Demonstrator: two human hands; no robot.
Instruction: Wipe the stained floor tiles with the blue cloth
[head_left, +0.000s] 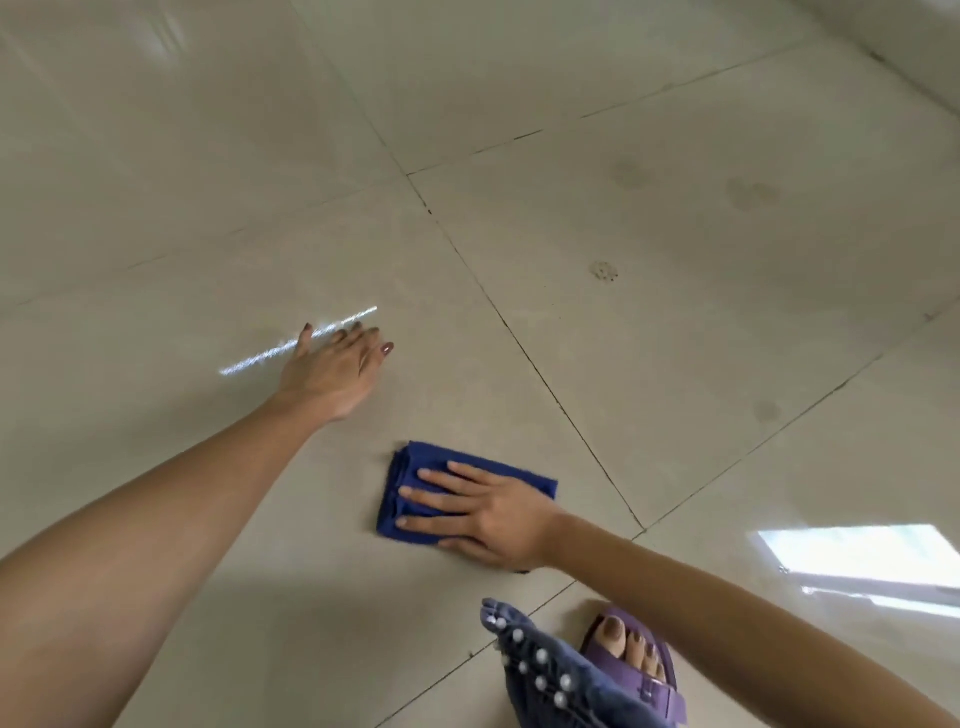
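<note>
A folded blue cloth (410, 480) lies flat on a beige floor tile (291, 561). My right hand (480, 512) presses down on it, palm flat and fingers spread toward the left. My left hand (337, 366) rests spread on the bare tile farther ahead and to the left, holding nothing. Faint dark stains mark the neighbouring tile to the right: a speckled stain (604, 271), two smudges (631, 174) (753, 193) and a grey spot (767, 411).
My foot in a purple sandal (636, 657) and a denim hem with pearl beads (540, 670) are at the bottom, close behind the cloth. Dark grout lines (524, 343) cross the floor. A window reflection (857, 553) shines at the right.
</note>
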